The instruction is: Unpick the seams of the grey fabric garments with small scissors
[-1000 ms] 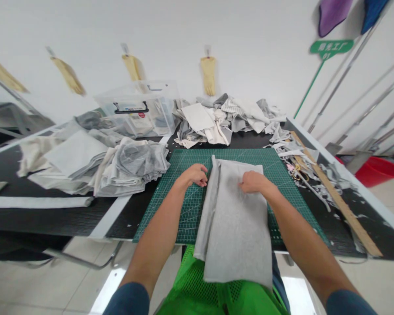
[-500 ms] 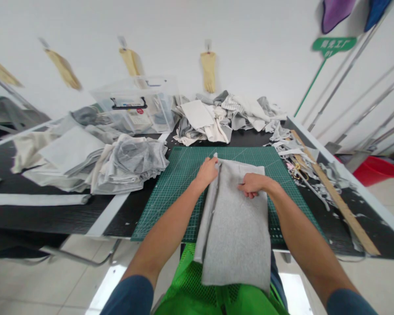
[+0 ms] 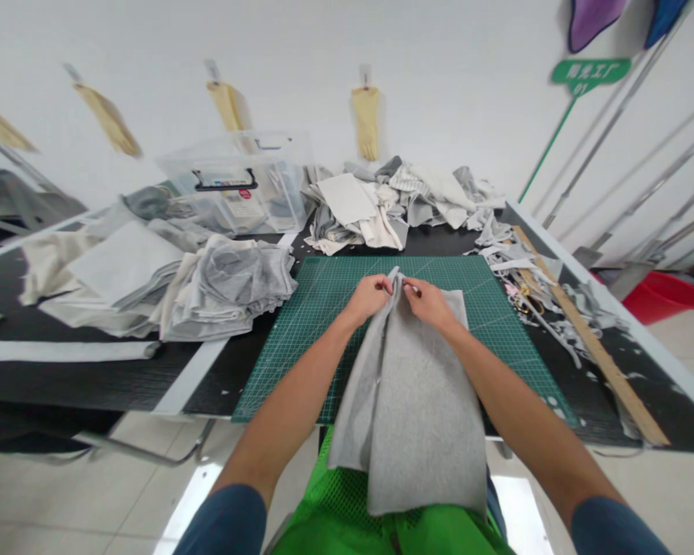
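Observation:
A grey piece of fabric [image 3: 425,416] lies partly on the green cutting mat [image 3: 289,339] and hangs over the table's front edge onto my lap. Its far edge is gathered and lifted between my two hands. My left hand [image 3: 372,297] pinches the folded edge on the left side. Close beside it, my right hand [image 3: 425,299] pinches the same edge from the right. A lengthwise fold runs from the pinched spot down toward me. The fingertips of both hands are partly hidden.
Stacked grey and cream cloths [image 3: 225,285] are at left, more fabric pieces [image 3: 347,204] at the back beside a clear plastic box [image 3: 237,189]. To the right lie a wooden ruler [image 3: 593,339], fabric scraps [image 3: 497,239] and gold-handled scissors [image 3: 532,304].
My right hand has moved left and away from me, from the middle of the fabric to its far edge. The edge is now bunched up, and the left flap has spread wider.

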A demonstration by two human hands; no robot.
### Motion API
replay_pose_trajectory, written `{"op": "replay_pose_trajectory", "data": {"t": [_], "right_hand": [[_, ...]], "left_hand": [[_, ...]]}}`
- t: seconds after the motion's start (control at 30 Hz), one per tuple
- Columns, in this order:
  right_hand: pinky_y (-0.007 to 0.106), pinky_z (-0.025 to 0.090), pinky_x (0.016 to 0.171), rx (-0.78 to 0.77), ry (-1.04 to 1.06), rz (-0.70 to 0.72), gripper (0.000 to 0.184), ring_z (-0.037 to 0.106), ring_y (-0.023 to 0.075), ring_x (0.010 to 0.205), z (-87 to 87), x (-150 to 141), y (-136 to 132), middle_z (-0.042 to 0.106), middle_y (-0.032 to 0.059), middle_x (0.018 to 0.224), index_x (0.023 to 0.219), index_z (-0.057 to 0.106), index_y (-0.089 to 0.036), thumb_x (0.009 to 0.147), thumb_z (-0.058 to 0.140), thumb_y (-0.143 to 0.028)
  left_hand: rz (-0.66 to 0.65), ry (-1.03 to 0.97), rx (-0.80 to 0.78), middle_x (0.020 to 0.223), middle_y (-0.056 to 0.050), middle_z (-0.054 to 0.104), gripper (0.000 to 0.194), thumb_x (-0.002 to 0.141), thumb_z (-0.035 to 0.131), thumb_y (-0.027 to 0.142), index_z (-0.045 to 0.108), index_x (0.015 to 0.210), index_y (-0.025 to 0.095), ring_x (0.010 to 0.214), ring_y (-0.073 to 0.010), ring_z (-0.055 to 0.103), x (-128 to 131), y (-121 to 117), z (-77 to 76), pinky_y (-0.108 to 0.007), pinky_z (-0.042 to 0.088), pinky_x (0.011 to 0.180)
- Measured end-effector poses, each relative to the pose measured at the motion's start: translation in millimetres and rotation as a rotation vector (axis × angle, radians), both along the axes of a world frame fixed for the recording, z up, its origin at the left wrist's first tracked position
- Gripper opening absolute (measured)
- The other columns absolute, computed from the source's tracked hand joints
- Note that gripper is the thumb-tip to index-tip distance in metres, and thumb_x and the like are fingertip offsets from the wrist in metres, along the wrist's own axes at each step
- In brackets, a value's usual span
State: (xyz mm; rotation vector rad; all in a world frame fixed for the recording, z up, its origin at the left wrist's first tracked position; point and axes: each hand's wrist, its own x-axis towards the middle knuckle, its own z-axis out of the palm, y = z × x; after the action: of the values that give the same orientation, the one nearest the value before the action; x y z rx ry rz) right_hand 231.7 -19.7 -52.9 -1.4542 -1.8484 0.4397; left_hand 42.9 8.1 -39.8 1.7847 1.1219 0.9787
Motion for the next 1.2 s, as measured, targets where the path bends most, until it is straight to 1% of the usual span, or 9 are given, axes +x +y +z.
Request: {"op": "replay_pose_trajectory", "data": {"t": [0.07,0.13,0.23,0.37,0.53,0.73,0.93,1.03,1.2], "right_hand": [[0.033,0.050,0.096,0.007,0.059,0.003,0.041,0.067,0.0201,0.107,-4.5,-5.4,2.9,0.069,0.0126,0.132,0.133,0.064,-0.020,0.097,0.050,-0.034],[0.033,0.051,0.092,-0.004,0.084,-0.010,0.044,0.067,0.0195,0.100,-5.2,-7.9,4.0,0.069,0.0125,0.129,0.134,0.062,-0.019,0.094,0.054,-0.035],[0.032,0.050,0.082,-0.011,0.061,-0.088,0.038,0.066,0.0194,0.087,0.5,-6.2,1.9,0.074,0.0090,0.106,0.116,0.068,-0.018,0.089,0.061,-0.044],[0.028,0.043,0.065,-0.020,0.111,-0.199,0.037,0.057,0.0166,0.067,12.2,3.3,-4.9,0.068,0.0034,0.076,0.088,0.066,-0.019,0.082,0.067,-0.056],[0.027,0.040,0.060,-0.056,0.292,-0.077,0.028,0.053,0.0145,0.062,25.0,15.6,-15.5,0.065,-0.0002,0.072,0.093,0.063,-0.021,0.082,0.068,-0.046],[0.031,0.048,0.074,0.020,0.407,0.115,0.025,0.062,0.0181,0.079,41.9,12.4,-30.8,0.071,0.0039,0.090,0.100,0.065,-0.022,0.081,0.068,-0.038],[0.028,0.044,0.071,0.028,0.486,0.212,0.021,0.055,0.0145,0.074,35.3,3.7,-32.3,0.062,-0.0003,0.083,0.096,0.064,-0.022,0.085,0.065,-0.040],[0.026,0.040,0.062,-0.009,0.548,0.189,0.024,0.048,0.0128,0.066,29.4,1.2,-29.5,0.054,-0.0030,0.075,0.097,0.059,-0.023,0.088,0.063,-0.045],[0.026,0.038,0.061,0.000,0.531,0.106,0.034,0.046,0.0125,0.064,31.2,-1.5,-30.8,0.053,-0.0043,0.073,0.096,0.055,-0.023,0.084,0.069,-0.052]], "left_hand": [[-0.005,-0.075,-0.012,0.061,0.004,0.051,0.009,0.075,0.062,0.020,0.057,0.068,0.018,0.059,-0.0113,0.046,3.4,-4.2,2.0,-0.024,0.035,0.058],[0.009,-0.098,0.034,0.061,0.006,0.047,0.025,0.075,0.071,0.030,0.051,0.065,0.019,0.059,-0.0100,0.043,5.6,-7.3,3.9,-0.023,0.033,0.057],[0.083,-0.097,0.134,0.063,0.006,0.046,0.036,0.072,0.079,0.035,0.047,0.067,0.019,0.060,-0.0088,0.041,6.7,-10.3,7.1,-0.023,0.032,0.058],[0.138,-0.181,0.108,0.064,0.008,0.047,0.024,0.084,0.069,0.033,0.049,0.092,0.022,0.054,-0.0084,0.040,3.9,-13.7,9.9,-0.023,0.030,0.055],[0.177,-0.125,0.093,0.066,0.007,0.048,0.013,0.097,0.052,0.033,0.051,0.106,0.023,0.056,-0.0099,0.044,-0.5,-18.3,13.1,-0.023,0.034,0.057],[0.176,0.068,0.293,0.102,-0.006,0.064,0.010,0.096,0.050,0.022,0.060,0.096,0.020,0.098,-0.0174,0.059,-2.4,-20.4,21.5,-0.028,0.047,0.087],[0.133,-0.007,0.290,0.099,-0.003,0.064,0.036,0.095,0.043,0.013,0.043,0.129,0.022,0.091,-0.0147,0.062,-2.8,-25.0,23.9,-0.027,0.047,0.089],[0.075,0.031,0.369,0.101,-0.004,0.063,0.032,0.090,0.041,0.006,0.050,0.117,0.021,0.093,-0.0149,0.060,-0.9,-30.3,25.3,-0.027,0.046,0.090],[-0.019,0.115,0.426,0.091,-0.005,0.063,0.026,0.081,0.041,0.000,0.058,0.075,0.019,0.093,-0.0168,0.060,0.8,-32.7,24.3,-0.028,0.047,0.089]]}}
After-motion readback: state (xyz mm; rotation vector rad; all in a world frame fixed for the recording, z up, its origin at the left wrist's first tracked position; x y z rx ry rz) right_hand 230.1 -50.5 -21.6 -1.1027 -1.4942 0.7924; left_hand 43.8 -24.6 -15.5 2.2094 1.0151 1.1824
